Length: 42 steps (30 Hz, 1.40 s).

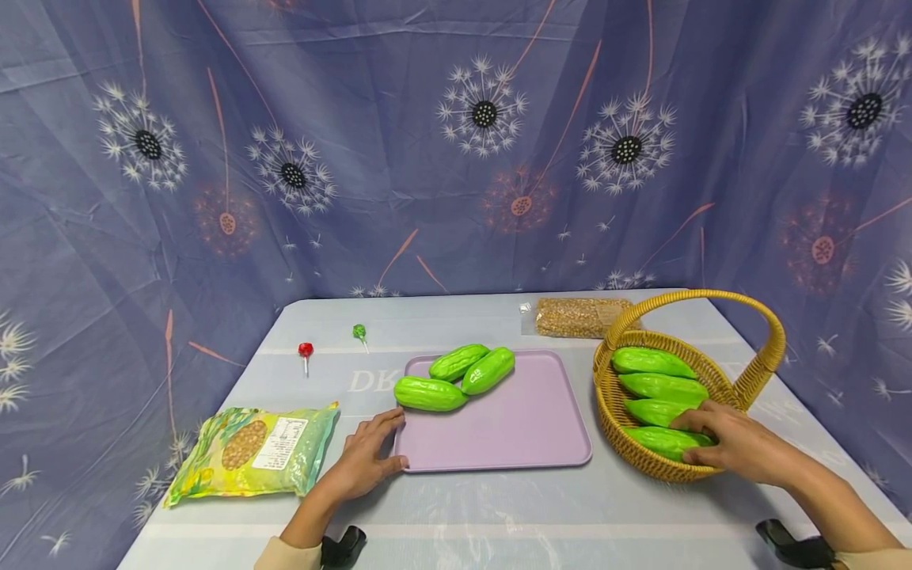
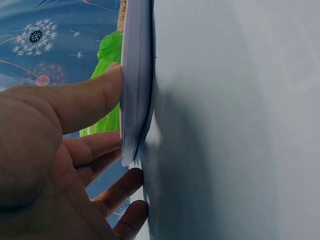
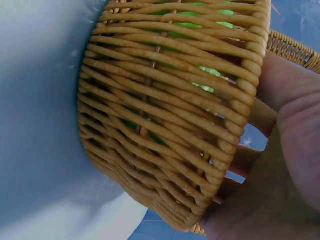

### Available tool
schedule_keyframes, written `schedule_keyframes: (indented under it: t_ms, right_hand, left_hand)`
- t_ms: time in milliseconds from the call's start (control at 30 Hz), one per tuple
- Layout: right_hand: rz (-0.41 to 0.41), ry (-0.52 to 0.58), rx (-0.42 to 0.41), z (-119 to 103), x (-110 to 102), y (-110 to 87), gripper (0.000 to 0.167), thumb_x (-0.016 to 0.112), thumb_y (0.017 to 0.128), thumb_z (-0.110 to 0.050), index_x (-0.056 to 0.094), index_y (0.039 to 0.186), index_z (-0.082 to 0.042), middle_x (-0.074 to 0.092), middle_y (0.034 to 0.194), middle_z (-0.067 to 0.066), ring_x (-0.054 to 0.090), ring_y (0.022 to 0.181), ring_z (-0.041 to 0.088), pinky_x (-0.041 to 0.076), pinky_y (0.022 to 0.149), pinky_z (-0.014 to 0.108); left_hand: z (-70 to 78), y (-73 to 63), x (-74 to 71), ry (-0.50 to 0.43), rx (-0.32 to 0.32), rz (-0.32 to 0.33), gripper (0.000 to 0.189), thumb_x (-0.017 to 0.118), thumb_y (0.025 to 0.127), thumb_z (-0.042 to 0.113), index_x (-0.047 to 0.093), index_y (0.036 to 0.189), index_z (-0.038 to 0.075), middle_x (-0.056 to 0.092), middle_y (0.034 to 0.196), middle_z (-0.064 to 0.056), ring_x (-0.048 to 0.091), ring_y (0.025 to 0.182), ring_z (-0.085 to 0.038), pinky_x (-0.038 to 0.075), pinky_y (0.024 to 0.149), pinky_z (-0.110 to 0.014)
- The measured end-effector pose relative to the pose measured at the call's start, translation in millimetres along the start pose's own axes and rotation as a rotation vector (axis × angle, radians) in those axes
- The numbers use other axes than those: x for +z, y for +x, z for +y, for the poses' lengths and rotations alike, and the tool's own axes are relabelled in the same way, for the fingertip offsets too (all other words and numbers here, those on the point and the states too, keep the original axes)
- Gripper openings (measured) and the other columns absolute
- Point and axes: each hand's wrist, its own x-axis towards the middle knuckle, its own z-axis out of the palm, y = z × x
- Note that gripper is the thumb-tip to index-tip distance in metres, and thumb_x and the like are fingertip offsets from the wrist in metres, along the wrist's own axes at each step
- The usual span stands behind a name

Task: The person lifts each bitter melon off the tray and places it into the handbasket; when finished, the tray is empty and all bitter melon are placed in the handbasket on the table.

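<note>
My left hand rests at the near left corner of a lilac tray, its thumb and fingers touching the rim, fingers fairly straight. Three bright green bitter melons lie at the tray's far left. My right hand reaches over the near right rim of a wicker basket. Its thumb and fingers grip the right end of the nearest bitter melon inside. Several bitter melons lie side by side there. The right wrist view shows mostly basket wall, which hides the fingertips.
A yellow-green printed bag lies left of my left hand. Farther back are a red lollipop and a green lollipop. A clear packet of grains lies behind the basket, whose tall handle arches over it.
</note>
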Motion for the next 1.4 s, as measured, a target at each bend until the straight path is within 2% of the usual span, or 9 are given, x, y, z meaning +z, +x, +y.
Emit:
schedule_keyframes:
  t_ms: [200,467,667,833,1100,1233,1400]
  right_hand:
    - [0.04,-0.013,-0.027,-4,1,2.6,0.043,0.074,0.074,-0.046,0.067,0.107,-0.02,0.054,0.09,-0.006,0.049,0.08,0.006,0.037,0.064,0.027]
    - [0.105,0.005,-0.014,-19,-7,4.5,0.044,0.075,0.075,-0.044,0.067,0.11,-0.018,0.058,0.101,0.0,0.052,0.093,0.018,0.042,0.071,0.037]
    - [0.194,-0.013,-0.043,-35,-13,6.6,0.042,0.076,0.075,-0.04,0.067,0.11,-0.018,0.059,0.104,0.002,0.053,0.097,0.022,0.044,0.073,0.043]
    - [0.277,-0.039,-0.093,-49,-14,10.5,0.04,0.078,0.074,-0.038,0.068,0.108,-0.02,0.06,0.104,0.0,0.053,0.097,0.023,0.044,0.076,0.047]
    - [0.367,-0.021,-0.149,-67,-11,21.1,0.037,0.079,0.073,-0.034,0.067,0.106,-0.025,0.06,0.104,-0.004,0.05,0.1,0.018,0.042,0.078,0.044]
    - [0.384,-0.016,-0.161,-74,-9,27.2,0.038,0.079,0.073,-0.032,0.066,0.108,-0.024,0.059,0.104,-0.005,0.047,0.101,0.015,0.043,0.078,0.044]
    - [0.377,0.028,-0.18,-88,-7,36.0,0.039,0.077,0.076,-0.033,0.066,0.112,-0.021,0.06,0.106,-0.003,0.049,0.101,0.017,0.043,0.078,0.043]
  left_hand:
    - [0.8,0.2,0.0,-0.004,-0.008,0.0,0.06,0.074,0.079,0.022,0.052,0.133,0.006,0.044,0.145,-0.004,0.041,0.124,-0.029,0.028,0.087,-0.042]
    - [1.0,0.1,-0.3,-0.006,-0.006,0.0,0.06,0.074,0.079,0.022,0.052,0.133,0.006,0.044,0.145,-0.004,0.041,0.124,-0.029,0.028,0.087,-0.041]
    - [1.1,0.3,-0.2,0.0,-0.012,0.002,0.06,0.073,0.079,0.021,0.052,0.133,0.006,0.044,0.145,-0.004,0.042,0.124,-0.029,0.029,0.086,-0.041]
    - [1.0,0.3,-0.1,-0.001,-0.013,0.0,0.06,0.074,0.079,0.021,0.052,0.133,0.006,0.044,0.145,-0.004,0.042,0.123,-0.029,0.029,0.086,-0.041]
    - [0.9,0.2,0.1,-0.006,-0.011,-0.003,0.061,0.074,0.079,0.022,0.051,0.133,0.007,0.044,0.146,-0.005,0.041,0.124,-0.029,0.028,0.088,-0.042]
    - [0.8,-0.1,0.1,-0.01,-0.008,-0.003,0.061,0.074,0.079,0.022,0.051,0.134,0.007,0.043,0.146,-0.005,0.041,0.125,-0.029,0.028,0.088,-0.042]
    - [1.1,-0.4,-0.2,-0.012,-0.004,0.0,0.061,0.074,0.079,0.022,0.051,0.133,0.006,0.044,0.145,-0.005,0.042,0.124,-0.029,0.028,0.088,-0.042]
